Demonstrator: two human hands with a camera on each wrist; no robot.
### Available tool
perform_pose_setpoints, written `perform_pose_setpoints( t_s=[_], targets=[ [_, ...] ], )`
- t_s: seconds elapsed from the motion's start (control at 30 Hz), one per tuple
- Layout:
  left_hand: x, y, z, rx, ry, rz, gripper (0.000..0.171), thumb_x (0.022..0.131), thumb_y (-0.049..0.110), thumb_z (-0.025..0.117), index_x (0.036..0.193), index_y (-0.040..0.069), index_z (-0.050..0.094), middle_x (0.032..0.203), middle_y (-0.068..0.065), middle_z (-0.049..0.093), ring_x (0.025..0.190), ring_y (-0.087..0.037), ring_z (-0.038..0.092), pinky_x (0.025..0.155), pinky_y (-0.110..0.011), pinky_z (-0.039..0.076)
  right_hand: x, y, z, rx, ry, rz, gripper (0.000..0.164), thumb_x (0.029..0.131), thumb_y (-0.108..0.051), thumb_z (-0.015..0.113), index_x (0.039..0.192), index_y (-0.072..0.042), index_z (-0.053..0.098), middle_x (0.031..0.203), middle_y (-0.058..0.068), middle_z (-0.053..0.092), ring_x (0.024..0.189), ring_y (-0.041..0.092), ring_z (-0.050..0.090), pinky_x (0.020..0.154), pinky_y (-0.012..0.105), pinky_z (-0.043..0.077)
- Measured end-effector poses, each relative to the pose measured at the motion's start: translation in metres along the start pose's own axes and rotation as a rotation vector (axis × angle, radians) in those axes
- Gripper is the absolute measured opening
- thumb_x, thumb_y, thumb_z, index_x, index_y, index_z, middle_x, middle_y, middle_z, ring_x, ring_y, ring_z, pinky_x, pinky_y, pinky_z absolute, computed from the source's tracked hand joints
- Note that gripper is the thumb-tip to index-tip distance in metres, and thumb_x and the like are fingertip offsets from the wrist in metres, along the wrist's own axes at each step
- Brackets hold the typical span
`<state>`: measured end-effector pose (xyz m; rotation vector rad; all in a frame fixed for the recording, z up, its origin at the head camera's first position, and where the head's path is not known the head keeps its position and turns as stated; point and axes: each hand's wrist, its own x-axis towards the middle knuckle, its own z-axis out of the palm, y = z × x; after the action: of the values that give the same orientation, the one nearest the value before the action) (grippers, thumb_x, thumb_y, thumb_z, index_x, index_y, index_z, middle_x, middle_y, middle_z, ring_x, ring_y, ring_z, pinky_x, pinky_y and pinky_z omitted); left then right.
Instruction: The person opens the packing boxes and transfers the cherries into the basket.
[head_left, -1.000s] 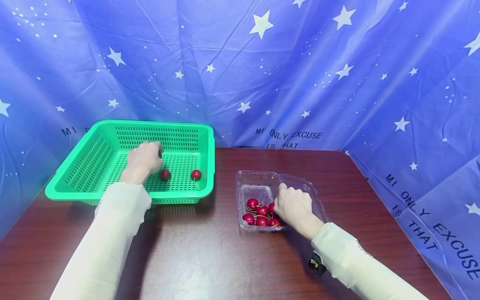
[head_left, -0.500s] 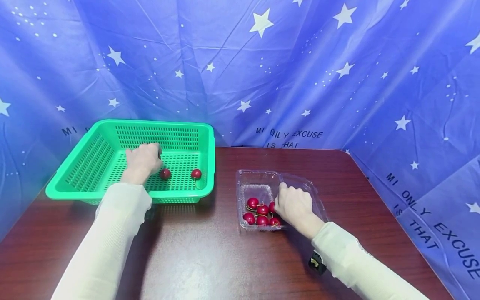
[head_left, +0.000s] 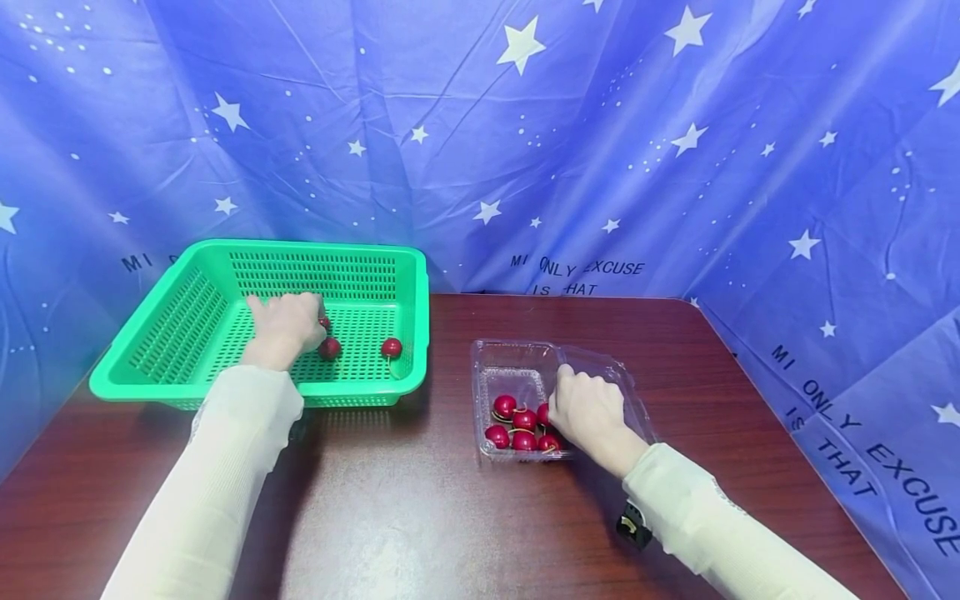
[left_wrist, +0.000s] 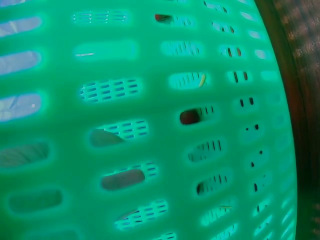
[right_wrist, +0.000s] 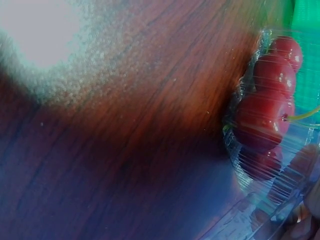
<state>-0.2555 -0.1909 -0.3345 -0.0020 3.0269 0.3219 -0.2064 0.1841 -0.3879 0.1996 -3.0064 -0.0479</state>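
My left hand point(head_left: 287, 323) is down inside the green basket point(head_left: 258, 390), fingers bent, with a red cherry point(head_left: 325, 322) partly showing at the fingertips. Just below that lies a second cherry point(head_left: 329, 348), and another point(head_left: 392, 348) sits near the basket's right wall. In the left wrist view the slotted basket wall point(left_wrist: 165, 105) hides most of the hand. My right hand point(head_left: 591, 414) grips the inner side of an open clear plastic box point(head_left: 480, 367), which holds several cherries point(head_left: 524, 419). The right wrist view shows these cherries point(right_wrist: 262, 120) through the plastic, fingers point(right_wrist: 314, 202) at its edge.
Both containers stand on a brown wood-grain table point(head_left: 390, 500). The box's clear lid point(head_left: 626, 383) is folded out to the right, partly behind the right hand. A blue curtain with stars point(head_left: 450, 125) hangs close behind and along the right side.
My left hand has dipped slightly toward the front of the basket, and the cherry at its fingertips shows more red. The right hand and the plastic box have kept their place.
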Motion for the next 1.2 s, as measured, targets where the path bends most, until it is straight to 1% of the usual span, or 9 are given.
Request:
perform_pose_setpoints(
  t_s=[0.23, 0.37, 0.47, 0.7, 0.83, 0.93, 1.07, 1.13, 1.2],
  targets=[
    [0.001, -0.001, 0.001, -0.018, -0.028, -0.004, 0.028, 0.088, 0.008, 0.054, 0.114, -0.003, 0.060, 0.117, -0.034, 0.062, 0.113, -0.059, 0.047, 0.104, -0.078, 0.008, 0.000, 0.000, 0.000, 0.006, 0.008, -0.005, 0.018, 0.082, -0.019, 0.053, 0.077, -0.002, 0.052, 0.072, 0.026, 0.070, 0.063, 0.045, 0.065, 0.047, 0.053, 0.049],
    [0.001, -0.002, 0.001, -0.037, -0.033, -0.001, 0.033, 0.089, 0.007, 0.051, 0.119, -0.003, 0.059, 0.122, -0.034, 0.061, 0.113, -0.058, 0.047, 0.104, -0.078, 0.009, 0.000, 0.000, -0.001, 0.005, 0.010, -0.006, 0.018, 0.081, -0.018, 0.054, 0.077, -0.002, 0.051, 0.072, 0.026, 0.070, 0.063, 0.045, 0.065, 0.046, 0.053, 0.048],
    [0.001, -0.004, 0.000, -0.046, -0.044, -0.004, 0.037, 0.088, 0.007, 0.050, 0.123, -0.004, 0.057, 0.126, -0.034, 0.058, 0.114, -0.057, 0.046, 0.104, -0.076, 0.013, 0.000, 0.000, 0.000, 0.006, 0.018, -0.008, 0.018, 0.081, -0.018, 0.054, 0.076, -0.001, 0.052, 0.072, 0.026, 0.070, 0.062, 0.045, 0.065, 0.046, 0.053, 0.048],
    [0.002, -0.008, -0.001, -0.067, -0.066, -0.029, 0.040, 0.087, 0.008, 0.050, 0.124, -0.004, 0.056, 0.129, -0.034, 0.056, 0.116, -0.058, 0.046, 0.101, -0.069, 0.026, 0.001, 0.000, 0.001, 0.005, 0.022, -0.006, 0.018, 0.082, -0.018, 0.055, 0.076, -0.001, 0.052, 0.071, 0.026, 0.070, 0.062, 0.046, 0.064, 0.045, 0.053, 0.048],
    [0.003, -0.010, -0.002, -0.067, -0.065, -0.040, 0.042, 0.087, 0.011, 0.048, 0.126, -0.003, 0.056, 0.130, -0.035, 0.055, 0.117, -0.058, 0.046, 0.100, -0.069, 0.032, 0.001, 0.000, 0.001, 0.005, 0.024, -0.006, 0.018, 0.082, -0.018, 0.055, 0.076, -0.001, 0.053, 0.072, 0.026, 0.070, 0.062, 0.046, 0.064, 0.046, 0.053, 0.048],
    [0.003, -0.011, -0.003, -0.086, -0.065, -0.043, 0.043, 0.087, 0.010, 0.047, 0.127, -0.003, 0.055, 0.131, -0.035, 0.055, 0.115, -0.057, 0.047, 0.098, -0.069, 0.034, 0.001, 0.001, 0.001, 0.004, 0.025, -0.005, 0.018, 0.082, -0.018, 0.055, 0.076, -0.001, 0.053, 0.072, 0.026, 0.070, 0.063, 0.046, 0.064, 0.046, 0.053, 0.048],
    [0.001, -0.013, -0.005, -0.122, -0.050, -0.032, 0.045, 0.085, 0.008, 0.047, 0.128, -0.003, 0.054, 0.129, -0.036, 0.055, 0.107, -0.054, 0.052, 0.090, -0.065, 0.041, 0.001, 0.001, 0.000, 0.006, 0.017, -0.003, 0.018, 0.082, -0.018, 0.054, 0.076, -0.001, 0.052, 0.072, 0.027, 0.070, 0.063, 0.046, 0.064, 0.046, 0.053, 0.048],
    [0.000, -0.012, -0.006, -0.138, -0.040, -0.025, 0.046, 0.085, 0.008, 0.047, 0.129, -0.004, 0.052, 0.128, -0.037, 0.055, 0.100, -0.050, 0.055, 0.081, -0.060, 0.045, 0.001, 0.000, 0.000, 0.007, 0.016, -0.004, 0.018, 0.082, -0.018, 0.054, 0.076, -0.001, 0.052, 0.071, 0.027, 0.070, 0.063, 0.046, 0.064, 0.046, 0.053, 0.048],
    [0.000, -0.009, -0.008, -0.143, -0.024, -0.017, 0.048, 0.084, 0.007, 0.046, 0.131, -0.004, 0.051, 0.128, -0.037, 0.055, 0.094, -0.045, 0.056, 0.072, -0.054, 0.045, 0.001, 0.000, 0.000, 0.007, 0.014, -0.005, 0.018, 0.082, -0.018, 0.054, 0.076, -0.001, 0.052, 0.071, 0.027, 0.070, 0.063, 0.046, 0.064, 0.046, 0.053, 0.048]
  ],
)
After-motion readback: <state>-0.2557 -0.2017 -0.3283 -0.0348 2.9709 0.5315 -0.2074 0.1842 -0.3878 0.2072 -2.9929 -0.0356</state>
